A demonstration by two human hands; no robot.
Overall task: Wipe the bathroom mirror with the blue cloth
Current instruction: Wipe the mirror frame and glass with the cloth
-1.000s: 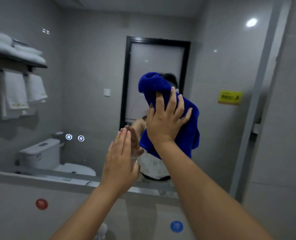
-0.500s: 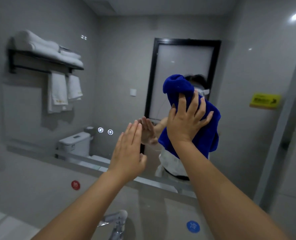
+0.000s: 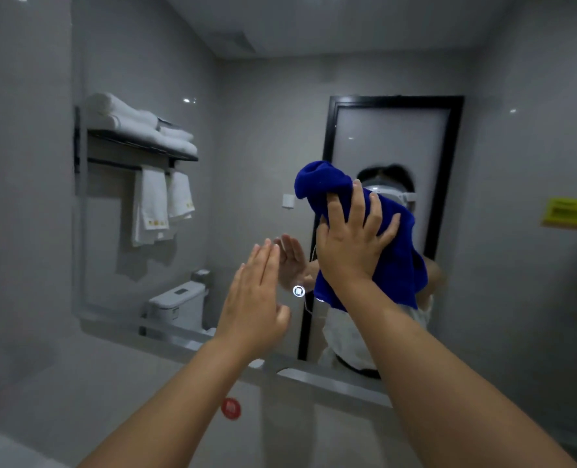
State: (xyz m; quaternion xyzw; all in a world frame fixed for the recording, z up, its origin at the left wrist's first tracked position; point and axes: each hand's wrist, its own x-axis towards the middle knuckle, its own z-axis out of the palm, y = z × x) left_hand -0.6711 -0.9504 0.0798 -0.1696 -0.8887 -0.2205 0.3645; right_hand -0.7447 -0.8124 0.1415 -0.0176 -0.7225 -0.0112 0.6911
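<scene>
The bathroom mirror [image 3: 263, 146] fills the wall ahead and reflects the room. My right hand [image 3: 347, 244] presses the bunched blue cloth [image 3: 398, 265] flat against the glass, fingers spread and nearly straight. Part of the cloth hangs below my palm and a lump sticks out above my fingers. My left hand [image 3: 253, 298] is held upright and flat, fingers straight and together, just left of the cloth. Its fingertips are at or near the glass, close to their reflection. It holds nothing.
A lit round touch button [image 3: 298, 291] glows on the mirror between my hands. The mirror's lower frame [image 3: 314, 376] runs below, with a red sticker [image 3: 231, 409] on the wall under it. Reflected are a towel rack [image 3: 138, 143], a toilet [image 3: 179, 298] and a yellow sign [image 3: 570, 212].
Both hands and the cloth have slid left along the mirror. The touch buttons, once left of my left hand, now lie between my hands, one at the cloth's edge.
</scene>
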